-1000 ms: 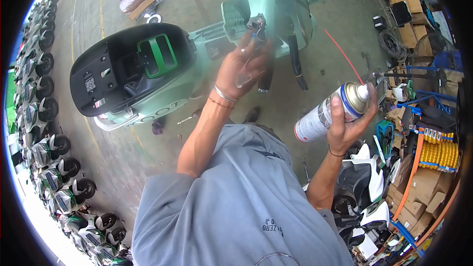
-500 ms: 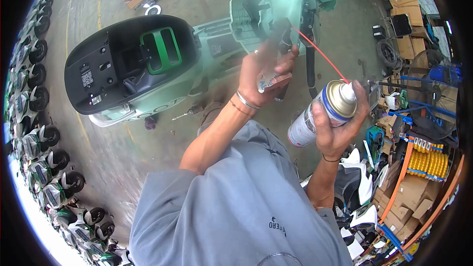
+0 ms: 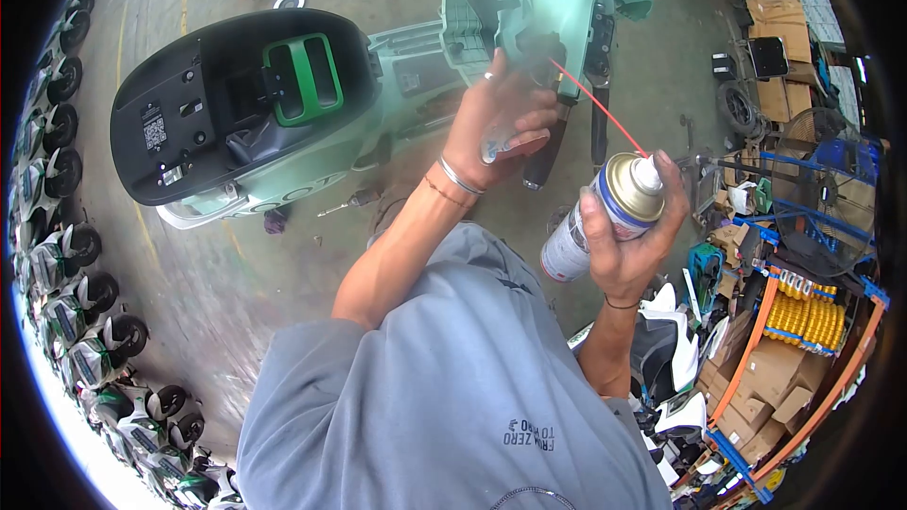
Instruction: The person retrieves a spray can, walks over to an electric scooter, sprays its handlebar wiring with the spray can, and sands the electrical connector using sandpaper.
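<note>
Two hands work in front of the grey shirt, each with its own load. The right hand [image 3: 631, 260] is wrapped around a spray can [image 3: 570, 238], thumb along the near side and a finger up at the white nozzle [image 3: 648, 175], a grip that steadies the can and seems to leave that finger free to press. The can leans, so its thin red straw [image 3: 600, 107] slants up toward the left hand [image 3: 498, 118], its tip just beside a dark part [image 3: 540, 49] (haze blurs its outline, so its exact shape cannot be told). The left hand's fingers are curled, apparently closed on that part, holding it out near the straw tip, probably to keep the spray away from the body. Something clear shows by the palm. Beyond, a pale green scooter [image 3: 283, 191] stands on the floor [image 3: 255, 297], its front end behind the dark part.
</note>
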`<state>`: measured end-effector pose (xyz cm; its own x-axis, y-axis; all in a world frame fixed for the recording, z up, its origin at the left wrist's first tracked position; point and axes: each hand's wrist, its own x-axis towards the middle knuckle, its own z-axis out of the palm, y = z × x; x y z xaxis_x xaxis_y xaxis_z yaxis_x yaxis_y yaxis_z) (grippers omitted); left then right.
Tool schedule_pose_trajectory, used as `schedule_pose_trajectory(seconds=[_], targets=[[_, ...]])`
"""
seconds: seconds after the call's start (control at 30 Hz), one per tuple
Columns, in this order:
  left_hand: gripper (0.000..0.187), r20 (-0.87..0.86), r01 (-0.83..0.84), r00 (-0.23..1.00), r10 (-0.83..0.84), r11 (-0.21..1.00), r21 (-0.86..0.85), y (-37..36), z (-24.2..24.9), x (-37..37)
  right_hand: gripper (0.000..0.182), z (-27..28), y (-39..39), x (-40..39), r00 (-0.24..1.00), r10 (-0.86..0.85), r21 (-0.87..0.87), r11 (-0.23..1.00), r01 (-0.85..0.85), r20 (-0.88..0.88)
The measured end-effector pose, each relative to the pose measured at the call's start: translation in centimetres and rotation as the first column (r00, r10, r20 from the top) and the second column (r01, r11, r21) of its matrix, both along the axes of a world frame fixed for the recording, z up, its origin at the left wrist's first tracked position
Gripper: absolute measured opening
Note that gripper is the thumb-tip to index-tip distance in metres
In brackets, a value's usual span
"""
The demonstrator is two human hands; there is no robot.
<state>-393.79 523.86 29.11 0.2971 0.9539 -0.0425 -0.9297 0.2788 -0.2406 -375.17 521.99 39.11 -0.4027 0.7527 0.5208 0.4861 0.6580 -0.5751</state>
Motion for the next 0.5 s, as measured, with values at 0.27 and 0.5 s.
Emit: schedule_pose_trajectory(seconds=[0.27, 0.5], targets=[[0.055, -0.633, -0.098, 0.765, 0.12, 0.993, 0.07, -0.2, 2.1, -0.8, 0.077, -0.3, -0.3, -0.3, 0.995, -0.061, 0.02, 0.998, 0.063, -0.075], [0.051, -0.972, -0.249, 0.031, 0.235, 0.943, 0.22, 1.8, 3.1, 0.1, 0.08, -0.5, 0.0, 1.8, 0.965, -0.231, -0.065, 0.972, 0.224, -0.126]])
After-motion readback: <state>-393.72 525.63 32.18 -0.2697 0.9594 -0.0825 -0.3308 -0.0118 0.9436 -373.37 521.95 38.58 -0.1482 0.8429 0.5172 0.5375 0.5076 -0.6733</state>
